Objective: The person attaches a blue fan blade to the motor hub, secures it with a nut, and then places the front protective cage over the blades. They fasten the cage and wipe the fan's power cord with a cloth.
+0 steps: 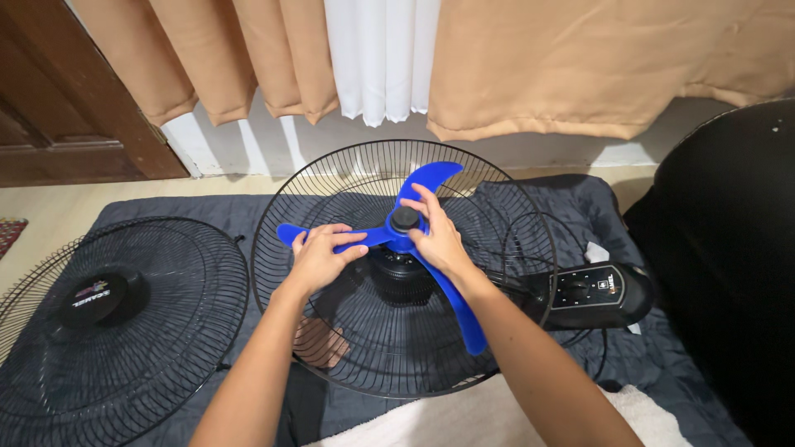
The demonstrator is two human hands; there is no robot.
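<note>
Both hands hold the blue fan blade [389, 240]: left hand [319, 258] has its grip closed on one wing, right hand [437, 240] pinches the black cap [404, 218]. It sits inside the black fan cage [281, 199] on the floor.

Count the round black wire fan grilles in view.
2. One round black wire grille sits under the blue blade, on the motor; the other round black wire grille lies detached, left on the mat.
</note>
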